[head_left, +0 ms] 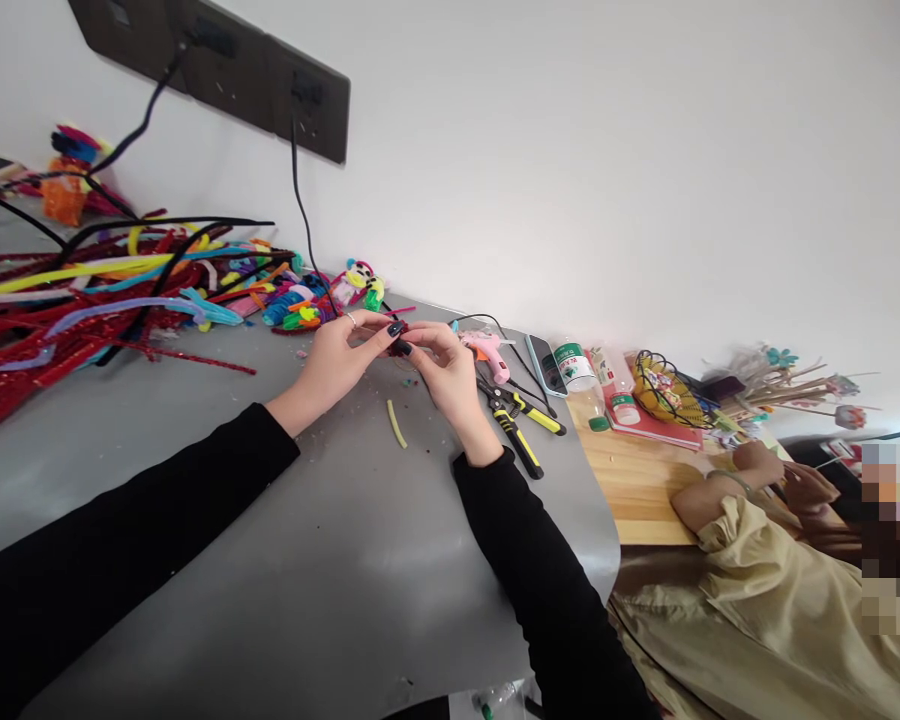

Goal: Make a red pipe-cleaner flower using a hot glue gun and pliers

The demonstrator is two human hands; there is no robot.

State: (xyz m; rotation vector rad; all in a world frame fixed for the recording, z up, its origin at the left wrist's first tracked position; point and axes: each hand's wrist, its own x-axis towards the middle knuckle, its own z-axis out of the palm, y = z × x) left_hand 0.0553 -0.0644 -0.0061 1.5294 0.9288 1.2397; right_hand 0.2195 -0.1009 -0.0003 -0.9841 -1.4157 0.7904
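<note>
My left hand point(339, 362) and my right hand point(448, 378) meet above the grey table point(330, 560). Pinched between the fingertips of both is a small dark red fuzzy piece point(400, 330), apparently bent pipe cleaner; the fingers cover most of it. Just below them on the table lies a short pale yellow piece of pipe cleaner point(396, 424). Beside my right hand are a pink glue gun point(493, 356) and black-and-yellow pliers point(516, 428). Left of my left hand, several small colourful pipe-cleaner figures point(300, 300) stand against the wall.
A large heap of pipe cleaners point(112, 310) covers the left side. Cords hang from a dark power strip point(270, 85). A phone point(546, 365), a bottle point(574, 368) and a wire basket point(669, 388) stand to the right. Another person point(780, 570) sits at the wooden table point(637, 490).
</note>
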